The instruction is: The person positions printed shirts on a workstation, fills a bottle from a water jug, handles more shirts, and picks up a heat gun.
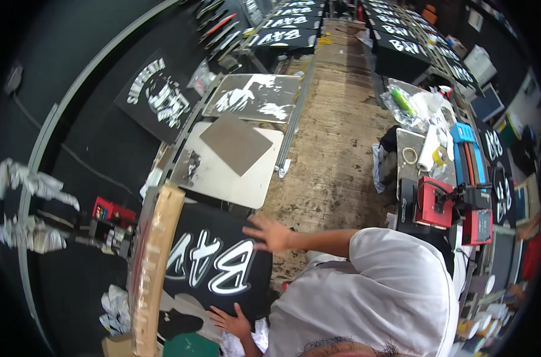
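A black fabric piece [190, 223] with large white brush-style lettering lies spread on a flat board. At its far right edge my right hand [273, 234] is open, palm down, fingers spread over the fabric's border. My left hand [230, 322], also open with its fingers apart, is by the nearer edge of the fabric. Neither hand grips anything. Beside my left wrist there is crumpled white cloth [255, 336]. A long wooden beam [157, 262] wrapped in clear tape runs along the fabric's left side.
Beyond the fabric is a pale board [246, 187] bearing a brown-grey flat sheet [236, 144]. Another board [214, 110] is smeared white. A worn wooden aisle [327, 107] runs between rows of printed black pieces [401, 50]. Behind me stand a red machine [435, 205] and tape rolls [440, 156].
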Tool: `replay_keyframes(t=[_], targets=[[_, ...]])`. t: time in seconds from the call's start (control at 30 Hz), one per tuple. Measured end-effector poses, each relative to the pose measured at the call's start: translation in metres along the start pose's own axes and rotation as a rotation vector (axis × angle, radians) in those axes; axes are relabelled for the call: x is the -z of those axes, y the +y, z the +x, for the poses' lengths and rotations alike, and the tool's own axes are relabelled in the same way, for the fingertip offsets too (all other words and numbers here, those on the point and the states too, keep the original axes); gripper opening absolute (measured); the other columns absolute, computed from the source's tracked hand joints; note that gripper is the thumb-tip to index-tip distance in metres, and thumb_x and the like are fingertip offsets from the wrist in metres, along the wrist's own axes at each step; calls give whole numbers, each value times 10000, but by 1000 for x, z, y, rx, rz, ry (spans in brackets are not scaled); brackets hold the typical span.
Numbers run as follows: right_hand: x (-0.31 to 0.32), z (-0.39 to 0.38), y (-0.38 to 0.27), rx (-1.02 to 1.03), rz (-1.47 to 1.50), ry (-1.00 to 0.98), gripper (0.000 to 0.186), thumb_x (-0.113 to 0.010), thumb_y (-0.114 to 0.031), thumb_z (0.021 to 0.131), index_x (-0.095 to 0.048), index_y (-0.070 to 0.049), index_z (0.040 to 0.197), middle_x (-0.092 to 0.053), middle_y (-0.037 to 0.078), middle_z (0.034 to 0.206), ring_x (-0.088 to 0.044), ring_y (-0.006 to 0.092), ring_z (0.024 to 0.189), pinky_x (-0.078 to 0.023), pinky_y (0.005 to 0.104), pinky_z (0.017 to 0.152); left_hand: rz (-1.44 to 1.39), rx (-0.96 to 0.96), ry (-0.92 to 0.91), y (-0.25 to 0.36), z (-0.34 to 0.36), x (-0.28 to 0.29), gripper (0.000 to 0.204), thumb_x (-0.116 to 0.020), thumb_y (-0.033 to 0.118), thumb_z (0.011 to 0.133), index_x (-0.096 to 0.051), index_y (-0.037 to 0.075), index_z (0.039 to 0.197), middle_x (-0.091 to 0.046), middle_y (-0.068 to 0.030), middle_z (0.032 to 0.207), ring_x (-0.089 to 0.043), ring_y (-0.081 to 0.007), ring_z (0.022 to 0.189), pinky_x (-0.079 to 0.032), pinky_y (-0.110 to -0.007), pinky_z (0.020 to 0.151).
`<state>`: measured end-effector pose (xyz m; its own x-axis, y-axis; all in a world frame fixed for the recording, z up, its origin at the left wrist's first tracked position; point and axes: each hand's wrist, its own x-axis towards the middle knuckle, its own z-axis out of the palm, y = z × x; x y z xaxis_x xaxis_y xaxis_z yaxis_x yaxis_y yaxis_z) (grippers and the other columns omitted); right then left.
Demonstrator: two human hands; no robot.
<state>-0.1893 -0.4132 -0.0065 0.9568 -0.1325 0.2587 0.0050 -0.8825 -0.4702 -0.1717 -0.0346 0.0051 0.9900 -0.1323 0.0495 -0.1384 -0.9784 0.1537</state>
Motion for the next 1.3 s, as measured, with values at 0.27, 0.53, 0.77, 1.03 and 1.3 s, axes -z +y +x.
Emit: replay_keyframes(t=[0.27,0.53,0.77,1.03,1.3], targets=[[-132,-120,267,-332,10,-229,405,-583,-413,888,-738,-48,806,-714,231,908,-690,398,845,-514,507,733,-1308,289,-602,-97,32,-83,844,-326,640,1028,-422,-80,1458,-481,-132,1478,-461,-217,1343,-314,-329,1148],[-139,-286,173,-1112,264,-1150,279,-620,-305,912,-749,-100,1049,-728,105,758,-680,260,623,-516,407,514,-1021,356,-651,-151,-107,-147,414,-625,268,965,-590,19,1294,-702,-140,1134,-653,-235,1043,-506,-350,915],[-147,-208,106,-482,87,-1168,406,-603,-388,850,-746,-44,1009,-701,215,1118,-686,344,977,-530,436,881,-981,-262,-1100,-67,-68,-53,580,-587,167,954,-424,56,1500,-469,-157,1519,-492,-268,1364,-359,-327,1134],[-108,-129,92,-560,206,-545,273,-701,-275,818,-728,-120,1042,-720,137,993,-684,364,906,-547,490,771,-475,-643,-1348,89,4,-17,567,-549,344,1012,-450,46,1483,-560,-158,1436,-498,-248,1360,-365,-327,1127],[-17,-200,77,-509,429,-846,510,-635,-423,879,-722,35,1086,-715,213,1109,-664,367,1011,-515,443,858,-493,-418,-1669,155,30,-146,537,-499,387,1050,-515,-9,1413,-528,-136,1457,-467,-213,1364,-355,-314,1124]])
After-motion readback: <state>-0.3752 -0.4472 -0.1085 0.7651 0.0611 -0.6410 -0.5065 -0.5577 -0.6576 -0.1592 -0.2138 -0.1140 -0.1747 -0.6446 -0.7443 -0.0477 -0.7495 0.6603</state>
